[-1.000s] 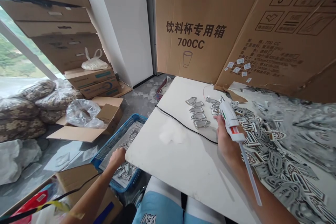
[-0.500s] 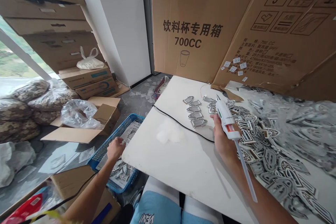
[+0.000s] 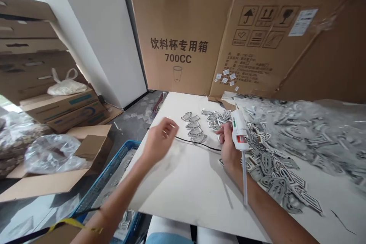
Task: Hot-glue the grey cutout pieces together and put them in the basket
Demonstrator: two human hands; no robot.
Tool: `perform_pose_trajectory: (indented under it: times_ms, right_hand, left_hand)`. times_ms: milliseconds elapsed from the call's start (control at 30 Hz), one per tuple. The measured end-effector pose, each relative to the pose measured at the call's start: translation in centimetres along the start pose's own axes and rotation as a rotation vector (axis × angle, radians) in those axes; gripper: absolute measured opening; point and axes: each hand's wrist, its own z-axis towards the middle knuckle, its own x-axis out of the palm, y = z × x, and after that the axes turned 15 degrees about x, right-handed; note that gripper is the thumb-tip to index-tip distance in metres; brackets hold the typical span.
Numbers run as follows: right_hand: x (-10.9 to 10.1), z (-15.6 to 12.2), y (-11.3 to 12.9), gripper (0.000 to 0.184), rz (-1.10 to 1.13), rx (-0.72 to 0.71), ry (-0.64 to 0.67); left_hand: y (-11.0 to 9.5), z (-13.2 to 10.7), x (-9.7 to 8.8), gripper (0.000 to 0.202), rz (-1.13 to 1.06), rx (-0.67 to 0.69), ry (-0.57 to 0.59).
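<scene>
My right hand [image 3: 228, 148] is closed around a white hot glue gun [image 3: 239, 127], its nozzle pointing away from me and a long glue stick [image 3: 244, 179] sticking out of the back. Over the left part of the white table [image 3: 183, 190], my left hand [image 3: 161, 137] is slightly blurred. Its fingers curve loosely apart, and I see nothing in them. Just right of it lies a short column of grey-and-white arch-shaped pieces [image 3: 193, 125]. More such pieces lie in a heap [image 3: 265, 164] beside and under my right forearm.
A black cord [image 3: 197, 143] crosses the table. Clear plastic bags of pieces [image 3: 303, 133] cover the right side. A large cardboard box [image 3: 183, 19] stands behind. Below the left edge is a blue basket [image 3: 97, 183] with pieces, beside an opened carton [image 3: 94, 148].
My left hand has risen from the blue basket to above the table, close to the column of pieces. The right hand still holds the glue gun. The view has turned right.
</scene>
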Motion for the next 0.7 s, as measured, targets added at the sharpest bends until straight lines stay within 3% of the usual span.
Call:
perform_pose_trajectory:
  times_ms: [100, 200, 233, 400, 567, 700]
  right_hand:
    - [-0.2, 1.2, 0.1, 0.058, 0.09, 0.024, -0.011]
    - [-0.3, 1.5, 0.4, 0.061, 0.12, 0.062, 0.001]
    - [-0.4, 1.5, 0.6, 0.061, 0.124, 0.074, 0.011]
    - [-0.7, 1.9, 1.2, 0.059, 0.13, 0.022, 0.026]
    - [-0.9, 2.4, 1.8, 0.057, 0.132, 0.031, 0.054]
    - [-1.0, 1.8, 2.5, 0.061, 0.084, 0.045, 0.066]
  left_hand:
    - [-1.8, 2.5, 5.5, 0.017, 0.107, 0.21, 0.383]
    - [-3.0, 4.5, 9.5, 0.009, 0.078, 0.334, 0.678]
    - [-3.4, 4.8, 10.3, 0.008, 0.066, 0.371, 0.719]
    - [-6.0, 2.6, 11.3, 0.007, 0.266, 0.397, 0.593]
    - [-7.1, -0.6, 11.7, 0.026, 0.282, 0.428, 0.752]
    - [-7.0, -0.7, 12.3, 0.036, 0.168, 0.242, 0.803]
